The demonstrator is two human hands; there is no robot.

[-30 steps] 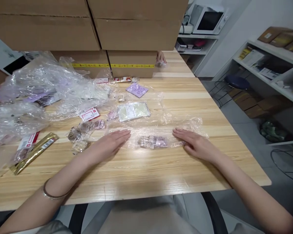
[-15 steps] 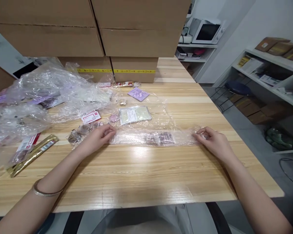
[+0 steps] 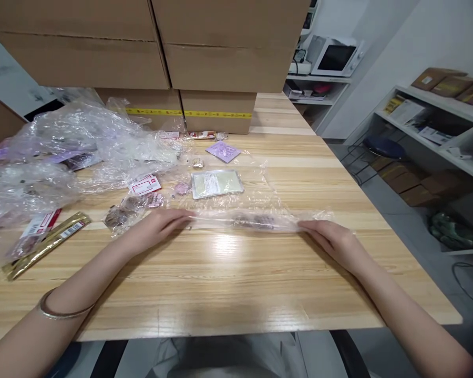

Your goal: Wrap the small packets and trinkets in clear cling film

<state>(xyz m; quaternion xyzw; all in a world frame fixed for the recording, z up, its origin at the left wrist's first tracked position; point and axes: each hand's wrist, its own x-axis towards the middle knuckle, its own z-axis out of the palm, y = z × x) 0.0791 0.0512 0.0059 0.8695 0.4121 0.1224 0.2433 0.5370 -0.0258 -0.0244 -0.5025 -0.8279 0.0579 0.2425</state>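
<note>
A clear plastic bag (image 3: 215,220) lies folded into a long narrow strip across the table, and small dark-printed packets (image 3: 256,221) show blurred through its layers. My left hand (image 3: 163,226) grips the strip's left end, fingers straight and pressed together. At the right end, my right hand (image 3: 327,236) holds the plastic in the same way. The bag's unfolded part spreads away from me, with a pale green labelled pouch (image 3: 224,184) on or under the film; I cannot tell which. Beyond the pouch is a purple sachet (image 3: 223,151).
Crumpled clear plastic (image 3: 102,136) heaps up at the left. Nearer lie a gold stick packet (image 3: 49,244), red-and-white cards (image 3: 145,185) and brown wrapped pieces (image 3: 120,214). Stacked cardboard boxes (image 3: 224,68) stand at the back of the wooden table (image 3: 228,294).
Both hands have flattened, fingers straighter over the strip. My right hand has moved inward to the left, and the plastic strip looks narrower and more tightly rolled.
</note>
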